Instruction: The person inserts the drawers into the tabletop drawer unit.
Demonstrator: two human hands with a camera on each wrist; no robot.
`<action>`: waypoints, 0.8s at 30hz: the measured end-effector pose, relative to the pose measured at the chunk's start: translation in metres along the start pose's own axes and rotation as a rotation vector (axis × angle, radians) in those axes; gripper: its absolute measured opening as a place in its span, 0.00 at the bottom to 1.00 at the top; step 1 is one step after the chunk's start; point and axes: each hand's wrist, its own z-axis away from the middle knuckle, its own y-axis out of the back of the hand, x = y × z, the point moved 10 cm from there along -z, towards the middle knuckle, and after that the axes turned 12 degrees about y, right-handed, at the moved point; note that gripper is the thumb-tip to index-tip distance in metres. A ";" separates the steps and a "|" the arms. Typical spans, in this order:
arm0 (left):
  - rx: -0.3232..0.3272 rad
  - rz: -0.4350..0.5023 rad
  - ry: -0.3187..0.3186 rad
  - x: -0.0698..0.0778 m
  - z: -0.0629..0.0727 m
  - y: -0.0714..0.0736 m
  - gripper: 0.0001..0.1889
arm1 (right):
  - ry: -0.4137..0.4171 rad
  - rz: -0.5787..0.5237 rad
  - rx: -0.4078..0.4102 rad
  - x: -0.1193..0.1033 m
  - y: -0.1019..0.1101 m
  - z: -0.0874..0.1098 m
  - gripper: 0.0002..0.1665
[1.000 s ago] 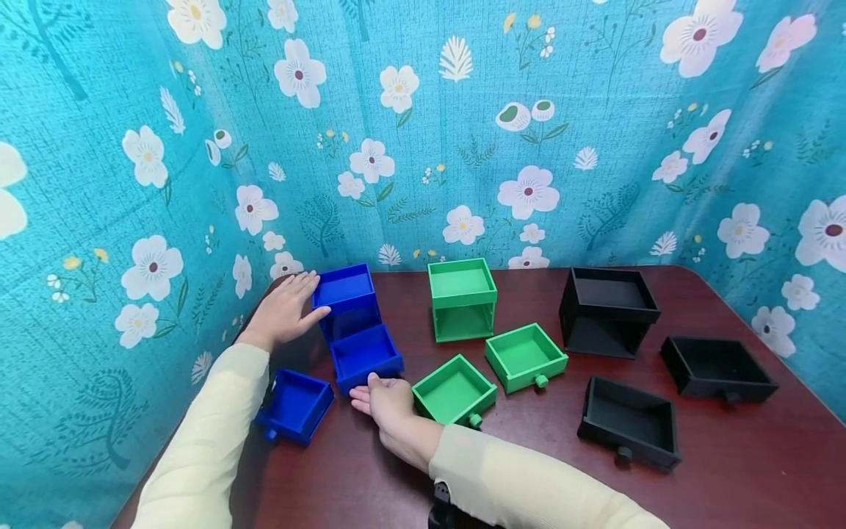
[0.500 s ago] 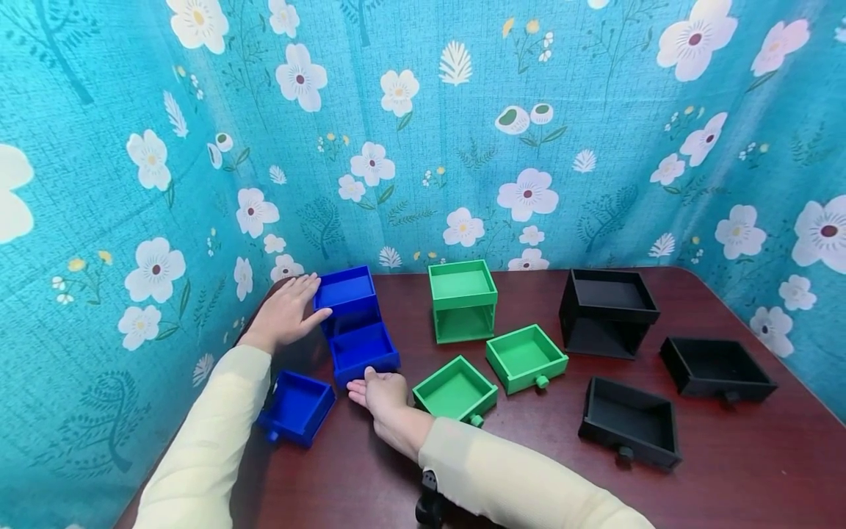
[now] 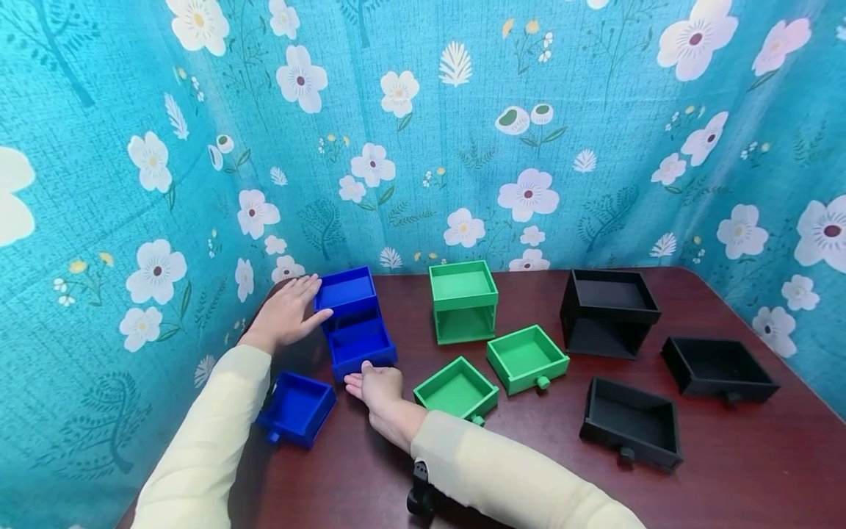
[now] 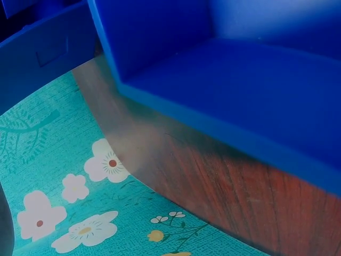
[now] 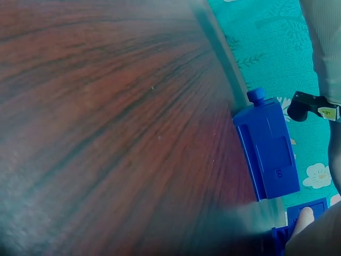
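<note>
My left hand [image 3: 284, 316] rests against the left side of a small blue cabinet [image 3: 345, 288], fingers straight and thumb spread toward its front. A blue drawer [image 3: 360, 344] sits partly in the cabinet's lower opening. My right hand [image 3: 380, 388] touches that drawer's front with extended fingers, its thumb on top; the contact itself is partly hidden. In the right wrist view the thumb [image 5: 303, 220] lies against blue plastic. A second blue drawer [image 3: 297, 410] with a round knob lies loose beside my left forearm. Blue plastic walls [image 4: 234, 96] fill much of the left wrist view.
A green cabinet frame [image 3: 463, 294] stands mid-table, with two green drawers [image 3: 456, 389] before it. At right stand a black cabinet frame [image 3: 611, 297] and two black drawers [image 3: 631, 422]. A flowered curtain [image 3: 436, 147] hangs behind the dark red table [image 3: 529, 470].
My right hand has moved slightly up and left, and the blue drawer at its fingers has slid further back into the cabinet. My left hand has stayed against the cabinet's side.
</note>
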 end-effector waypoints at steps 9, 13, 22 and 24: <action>0.003 0.007 0.013 -0.003 0.000 -0.001 0.41 | -0.005 0.033 -0.010 0.002 -0.005 -0.002 0.18; 0.003 -0.005 0.003 -0.002 0.000 0.000 0.40 | -0.007 0.034 -0.014 0.004 -0.007 -0.002 0.18; -0.003 -0.007 -0.002 0.000 0.000 0.002 0.40 | 0.006 0.022 0.002 0.006 -0.007 -0.008 0.19; -0.007 -0.008 0.002 -0.001 0.000 0.001 0.40 | 0.002 0.016 0.006 0.007 -0.007 -0.009 0.19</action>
